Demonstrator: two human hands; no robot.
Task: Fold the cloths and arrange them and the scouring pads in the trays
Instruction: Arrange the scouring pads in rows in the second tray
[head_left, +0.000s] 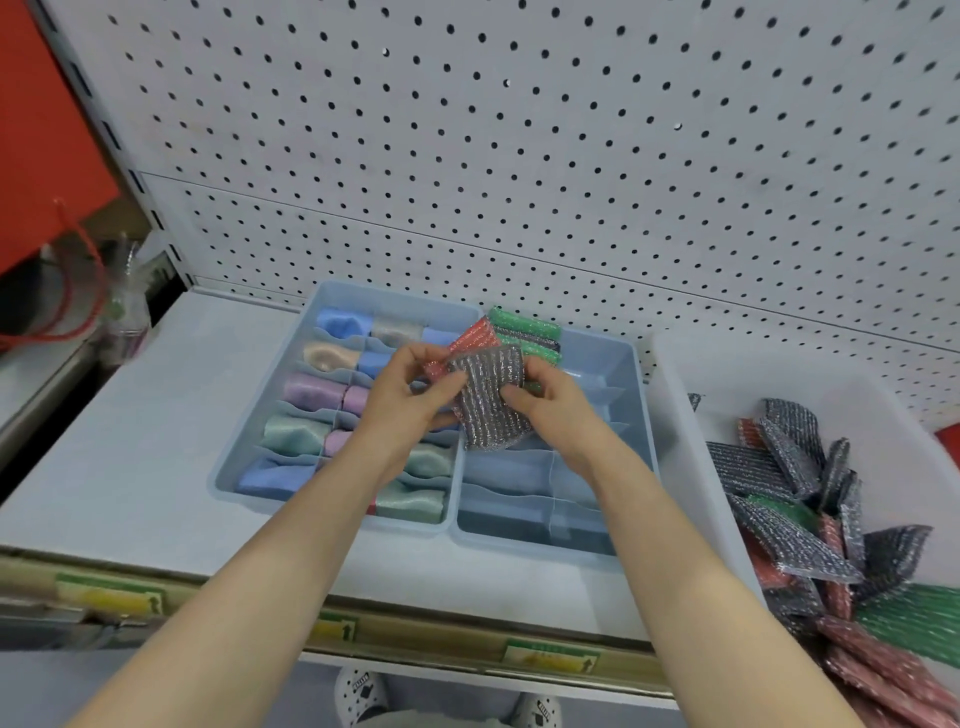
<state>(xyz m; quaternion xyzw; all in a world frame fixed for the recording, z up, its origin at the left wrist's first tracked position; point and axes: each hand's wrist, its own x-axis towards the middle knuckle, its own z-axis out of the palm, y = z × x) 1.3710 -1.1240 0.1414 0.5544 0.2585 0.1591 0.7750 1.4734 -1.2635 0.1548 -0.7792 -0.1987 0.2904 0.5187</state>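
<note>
The grey scouring pad (488, 400) is held up over the divide between the left tray (217, 475) and right tray (597, 353), long axis roughly twelve to six o'clock. The left hand (410, 395) pinches its nine o'clock edge, fingers curled; the right hand (550, 402) pinches its three o'clock edge. A red pad (470, 335) just behind points to one o'clock; folded cloths (306, 389) fill the left tray.

bare forearms (270, 561), white shoes (361, 693) with dark markings
</note>
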